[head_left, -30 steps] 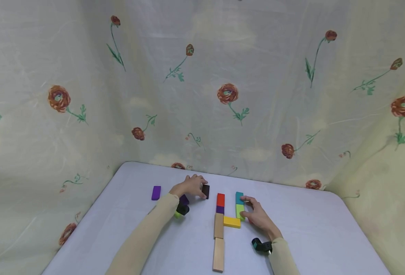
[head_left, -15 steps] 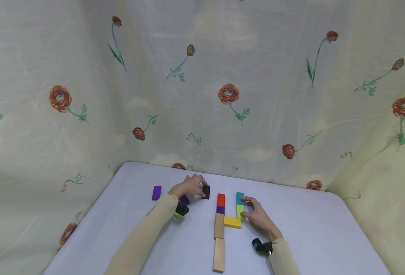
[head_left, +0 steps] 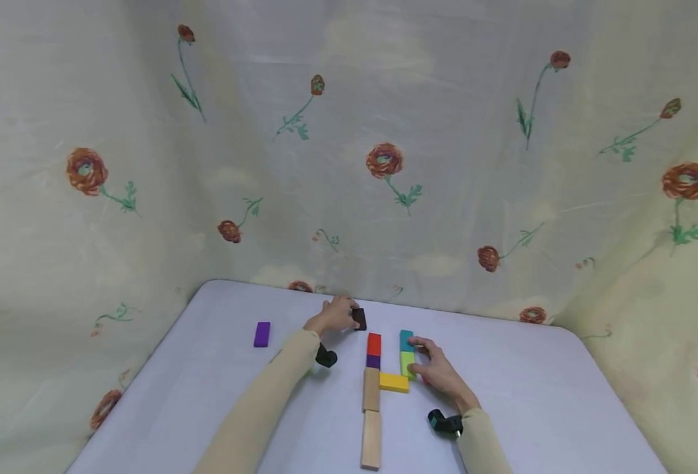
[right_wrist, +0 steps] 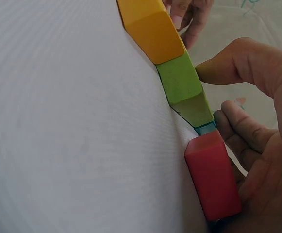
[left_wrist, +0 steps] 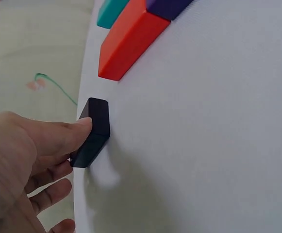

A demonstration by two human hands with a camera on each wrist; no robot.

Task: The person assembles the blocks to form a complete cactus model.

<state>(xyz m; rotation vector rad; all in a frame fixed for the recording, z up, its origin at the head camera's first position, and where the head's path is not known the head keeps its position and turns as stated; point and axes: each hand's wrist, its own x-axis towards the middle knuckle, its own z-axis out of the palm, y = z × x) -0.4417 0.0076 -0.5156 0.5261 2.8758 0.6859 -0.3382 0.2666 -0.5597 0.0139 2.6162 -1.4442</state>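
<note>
My left hand (head_left: pixel 335 316) pinches a black block (left_wrist: pixel 98 125) near the table's far edge, thumb on its near face and the other fingers behind it. A red block (head_left: pixel 374 344) lies close by, ahead of a dark purple block (head_left: pixel 373 361) and two plain wooden blocks (head_left: pixel 371 390) in one column. Relaxed, my right hand (head_left: pixel 440 374) touches a lime green block (right_wrist: pixel 182 80) with the thumb, its index finger by a teal block (head_left: pixel 406 340). Beneath its palm stands a pinkish red block (right_wrist: pixel 212 177). A yellow block (head_left: pixel 394 383) joins the column to the green one.
Away to the left lies a purple block (head_left: pixel 262 334) by itself. Part of a green block (head_left: pixel 309 372) peeks out beside the left forearm. Flowered cloth (head_left: pixel 349 217) hangs behind and around the white table (head_left: pixel 538 395).
My left hand has shifted the black block toward the far edge and slightly right. The left forearm now hides a dark purple block seen earlier. My right hand has stayed put.
</note>
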